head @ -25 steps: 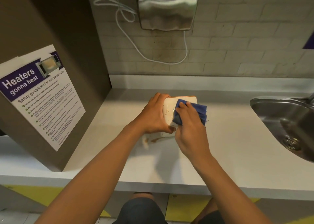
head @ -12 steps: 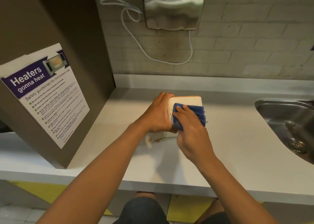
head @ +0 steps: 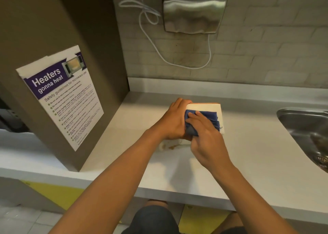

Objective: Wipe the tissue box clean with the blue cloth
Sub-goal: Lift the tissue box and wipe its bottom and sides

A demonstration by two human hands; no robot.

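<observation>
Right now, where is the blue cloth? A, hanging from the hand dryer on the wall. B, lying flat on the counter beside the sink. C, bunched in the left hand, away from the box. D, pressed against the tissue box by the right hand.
D: the right hand presses the blue cloth against the tissue box, while the left hand grips the box's left end.

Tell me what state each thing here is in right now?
tissue box: tilted up off the counter, gripped
blue cloth: crumpled, pressed against the box
left hand: grips the box
right hand: presses the cloth
counter: brown stain beneath the box
</observation>
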